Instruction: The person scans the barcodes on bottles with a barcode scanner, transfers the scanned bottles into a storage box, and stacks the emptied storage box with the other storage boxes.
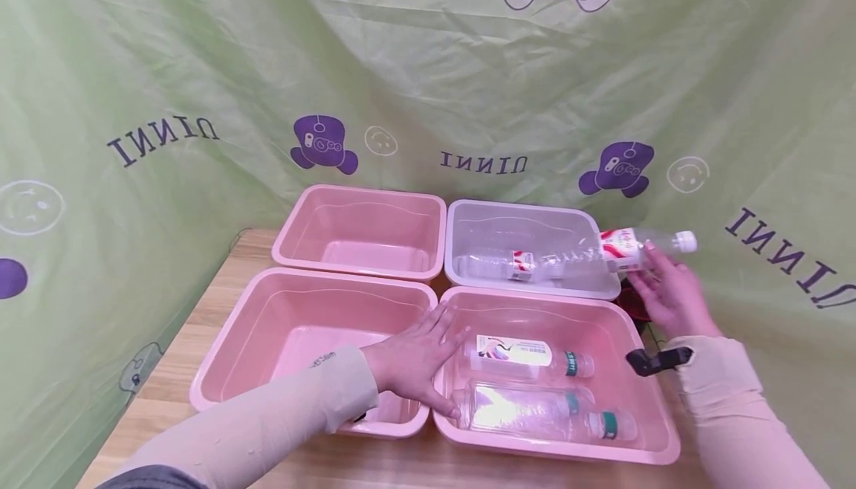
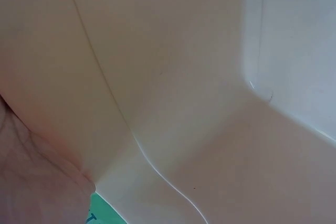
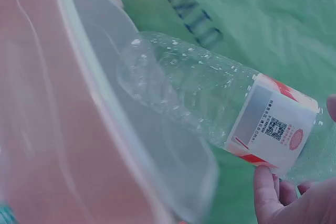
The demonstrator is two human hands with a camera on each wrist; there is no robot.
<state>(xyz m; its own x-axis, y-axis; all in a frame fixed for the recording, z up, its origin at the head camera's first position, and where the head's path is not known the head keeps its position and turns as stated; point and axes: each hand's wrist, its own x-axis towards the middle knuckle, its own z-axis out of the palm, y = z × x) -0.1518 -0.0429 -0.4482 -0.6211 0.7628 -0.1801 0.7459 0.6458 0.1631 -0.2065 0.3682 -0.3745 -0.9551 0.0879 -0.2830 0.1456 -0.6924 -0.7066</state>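
Right hand (image 1: 669,296) grasping bottle (image 1: 618,249) over white bin's (image 1: 515,213) right edge; left hand (image 1: 416,363) released, fingers spread, at front-right pink bin's (image 1: 645,377) left edge. Bottle clear, near-horizontal, white cap (image 1: 686,241), red-white label (image 3: 275,121).

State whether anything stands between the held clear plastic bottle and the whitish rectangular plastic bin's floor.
Partly: another clear plastic bottle lies in the whitish bin, toward its near side; nothing else visible seems to block it.
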